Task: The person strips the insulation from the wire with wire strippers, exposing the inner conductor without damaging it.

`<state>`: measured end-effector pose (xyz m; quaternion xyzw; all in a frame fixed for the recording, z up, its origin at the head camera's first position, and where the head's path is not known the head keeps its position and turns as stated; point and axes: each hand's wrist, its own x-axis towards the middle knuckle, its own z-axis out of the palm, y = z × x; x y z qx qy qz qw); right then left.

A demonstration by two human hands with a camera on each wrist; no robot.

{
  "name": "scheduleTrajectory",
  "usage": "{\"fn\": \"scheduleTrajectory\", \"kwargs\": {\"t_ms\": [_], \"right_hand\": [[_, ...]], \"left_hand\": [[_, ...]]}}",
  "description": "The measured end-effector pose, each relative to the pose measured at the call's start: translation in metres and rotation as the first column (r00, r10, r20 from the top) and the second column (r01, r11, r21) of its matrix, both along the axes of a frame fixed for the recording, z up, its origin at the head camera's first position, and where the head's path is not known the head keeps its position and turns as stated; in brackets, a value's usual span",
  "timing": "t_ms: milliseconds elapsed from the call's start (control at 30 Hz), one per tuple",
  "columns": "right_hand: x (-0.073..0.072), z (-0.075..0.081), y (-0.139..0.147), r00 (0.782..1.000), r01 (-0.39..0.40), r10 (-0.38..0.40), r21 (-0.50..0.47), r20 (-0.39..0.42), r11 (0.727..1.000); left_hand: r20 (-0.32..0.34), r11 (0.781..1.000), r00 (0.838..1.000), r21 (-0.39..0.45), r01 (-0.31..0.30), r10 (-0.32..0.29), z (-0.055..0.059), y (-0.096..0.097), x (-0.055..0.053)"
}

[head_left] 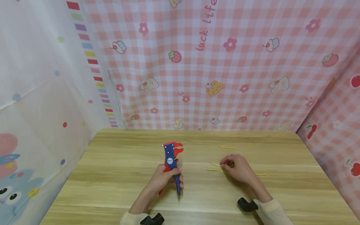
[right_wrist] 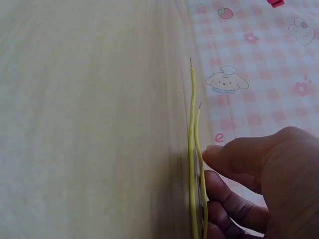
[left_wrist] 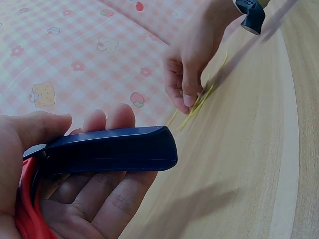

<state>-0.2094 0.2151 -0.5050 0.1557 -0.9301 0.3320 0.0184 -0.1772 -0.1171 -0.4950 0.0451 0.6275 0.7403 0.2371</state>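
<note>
My left hand [head_left: 168,179] grips a red and blue wire stripper [head_left: 169,153], its head pointing away from me. In the left wrist view its blue handle [left_wrist: 109,149] lies across the fingers. My right hand [head_left: 237,167] is low over the table, fingers bent, at two yellow wires [head_left: 215,170] lying side by side. In the right wrist view, the thumb and forefinger tips are right at the shorter wire [right_wrist: 198,134]; I cannot tell whether they pinch it. The longer wire [right_wrist: 192,109] runs beside it. Both show thin bare ends.
A third yellow wire [head_left: 228,147] lies farther back on the wooden table [head_left: 112,175]. Pink checked cloth [head_left: 197,78] hangs behind the table's back edge, with more patterned cloth at both sides. Black wrist cameras [head_left: 247,204] sit at both sleeves.
</note>
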Motion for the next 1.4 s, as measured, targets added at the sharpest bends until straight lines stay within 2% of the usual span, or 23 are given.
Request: {"fn": "scheduleTrajectory", "kwargs": {"t_ms": [367, 1000, 1400], "right_hand": [[-0.001, 0.004, -0.002, 0.999, 0.035, -0.035, -0.019, 0.005, 0.999], [-0.011, 0.009, 0.000, 0.996, 0.055, -0.057, -0.022, -0.064, 0.998], [-0.021, 0.012, 0.006, 0.997, 0.064, -0.065, -0.028, -0.042, 0.998]], "left_hand": [[0.017, 1.000, 1.000, 0.002, -0.003, 0.003, -0.002, 0.001, 0.001], [0.017, 1.000, 1.000, 0.009, 0.008, -0.008, 0.000, 0.001, 0.002], [0.017, 1.000, 1.000, 0.027, -0.004, 0.004, -0.001, -0.003, 0.000]]}}
